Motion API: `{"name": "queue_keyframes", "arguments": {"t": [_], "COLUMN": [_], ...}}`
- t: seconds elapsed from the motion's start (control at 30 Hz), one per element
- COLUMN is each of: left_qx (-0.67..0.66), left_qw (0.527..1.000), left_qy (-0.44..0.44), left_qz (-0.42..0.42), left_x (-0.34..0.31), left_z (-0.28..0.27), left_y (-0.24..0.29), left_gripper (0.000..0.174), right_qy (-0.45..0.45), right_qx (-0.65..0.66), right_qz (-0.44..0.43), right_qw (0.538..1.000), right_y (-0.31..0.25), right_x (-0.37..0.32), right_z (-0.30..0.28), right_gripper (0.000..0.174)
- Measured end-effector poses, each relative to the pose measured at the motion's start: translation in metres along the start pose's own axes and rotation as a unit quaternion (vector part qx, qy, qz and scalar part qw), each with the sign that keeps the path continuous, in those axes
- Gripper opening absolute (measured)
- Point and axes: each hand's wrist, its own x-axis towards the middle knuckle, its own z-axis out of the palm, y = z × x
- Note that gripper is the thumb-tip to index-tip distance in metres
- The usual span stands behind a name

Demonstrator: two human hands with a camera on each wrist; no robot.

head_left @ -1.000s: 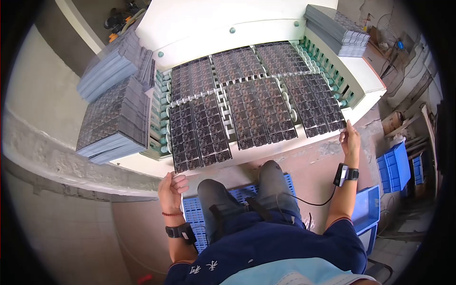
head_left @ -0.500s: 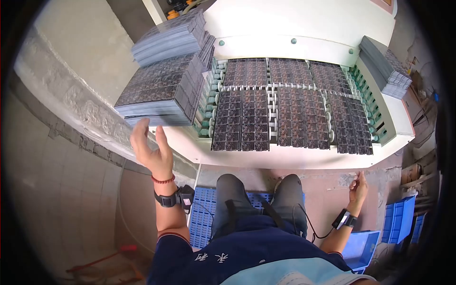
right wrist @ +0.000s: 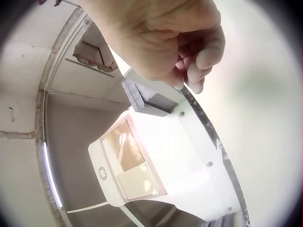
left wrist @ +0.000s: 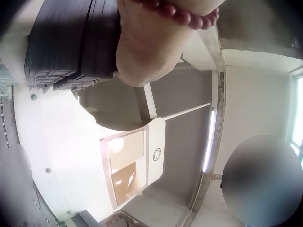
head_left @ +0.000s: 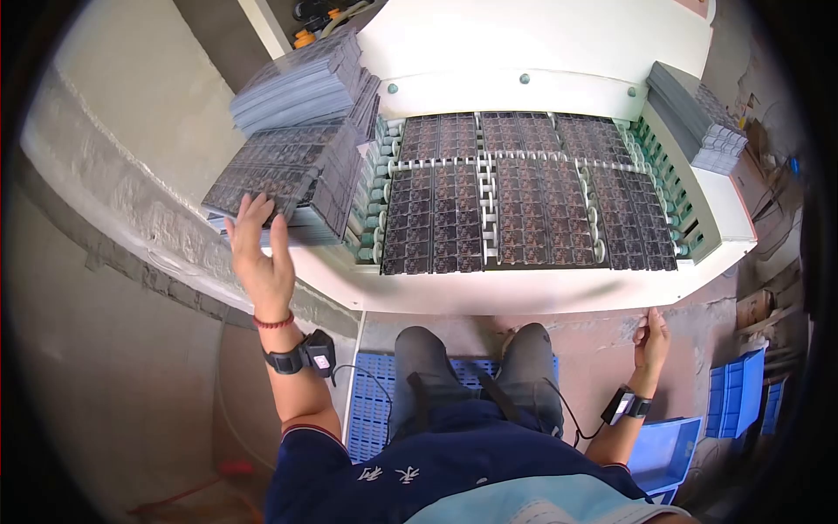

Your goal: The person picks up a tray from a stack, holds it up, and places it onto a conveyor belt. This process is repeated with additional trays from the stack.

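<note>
My left hand (head_left: 262, 262) is at the front edge of a tall stack of dark circuit board panels (head_left: 292, 162) on the machine's left side. Its straight fingertips lie over the top panel, with the thumb spread at the front edge. In the left wrist view, only the palm heel and a red bead bracelet (left wrist: 182, 16) show of that hand; its fingers are out of frame. My right hand (head_left: 651, 339) hangs in front of the machine's right end, fingers loosely curled and holding nothing. Between the hands, two rows of circuit board panels (head_left: 541, 210) lie flat on the rollers.
The white roller machine (head_left: 489, 293) spans the front. A second stack (head_left: 297, 83) stands behind the left one, and another stack (head_left: 698, 113) is at the right. Blue crates (head_left: 735, 395) sit on the floor at right. A concrete ledge (head_left: 131, 192) runs along the left.
My left hand has left the front left panel's edge and reached left to the stack. My right hand has drawn away from the right panel. The view has turned left; the panels lie further in.
</note>
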Motion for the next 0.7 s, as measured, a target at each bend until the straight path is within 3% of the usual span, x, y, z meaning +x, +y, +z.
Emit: {"name": "queue_keyframes", "arguments": {"t": [0.17,0.3,0.37,0.5,0.57,0.63,0.7], "left_qx": [-0.176,-0.286,-0.313,-0.318,-0.285,-0.144,-0.116], "left_qw": [0.982,0.947,0.919,0.904,0.921,0.959,0.967], "left_qy": [-0.018,0.046,0.072,0.073,0.079,0.060,0.071], "left_qz": [-0.068,-0.141,-0.228,-0.276,-0.255,-0.235,-0.213], "left_x": [-0.014,-0.027,-0.032,-0.035,-0.036,-0.034,-0.037], "left_z": [-0.030,-0.035,-0.036,-0.040,-0.040,-0.043,-0.042], "left_y": [-0.036,-0.043,-0.037,-0.016,-0.010,-0.002,-0.011], "left_gripper": [0.024,0.031,0.033,0.039,0.040,0.042,0.046], "right_qy": [-0.012,-0.060,-0.095,-0.347,-0.440,-0.520,-0.542], "right_qx": [0.001,-0.012,-0.019,-0.114,-0.176,-0.199,-0.213], "right_qz": [-0.002,-0.012,-0.022,-0.026,-0.059,-0.099,-0.134], "right_qw": [1.000,0.998,0.995,0.931,0.878,0.825,0.802], "right_y": [-0.006,-0.023,-0.038,-0.074,-0.094,-0.108,-0.112], "right_x": [-0.003,-0.010,-0.019,-0.044,-0.056,-0.062,-0.064], "right_z": [0.006,0.043,0.078,0.172,0.223,0.277,0.333], "right_gripper": [0.018,0.018,0.019,0.019,0.018,0.020,0.026]}}
